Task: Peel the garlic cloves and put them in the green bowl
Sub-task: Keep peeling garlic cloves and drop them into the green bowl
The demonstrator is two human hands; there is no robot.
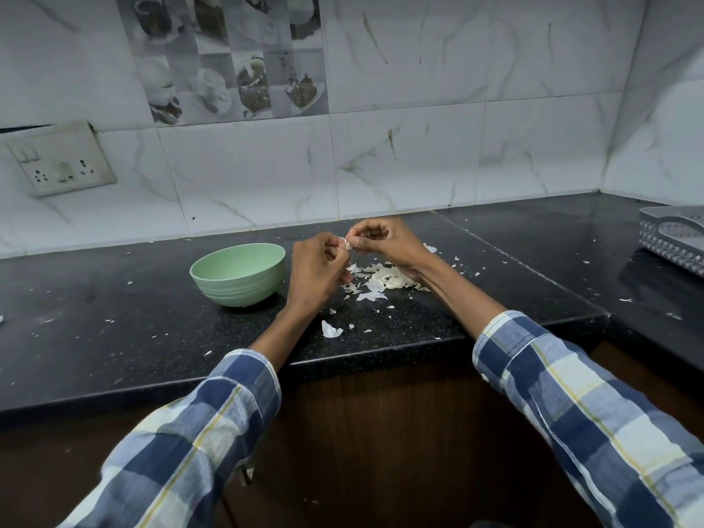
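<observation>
A small garlic clove (pixel 347 243) with papery skin is held between both hands above the black counter (pixel 114 337). My left hand (pixel 318 268) pinches it from the left with curled fingers. My right hand (pixel 381 242) pinches it from the right at the fingertips. The green bowl (pixel 238 274) stands on the counter just left of my left hand; its inside is hidden from here. A heap of white garlic skins (pixel 381 280) lies under and in front of my right hand.
Loose bits of skin are scattered over the counter, one larger piece (pixel 330 329) near the front edge. A grey plastic tray (pixel 674 238) sits at the far right. A switch and socket plate (pixel 61 158) is on the tiled wall at left.
</observation>
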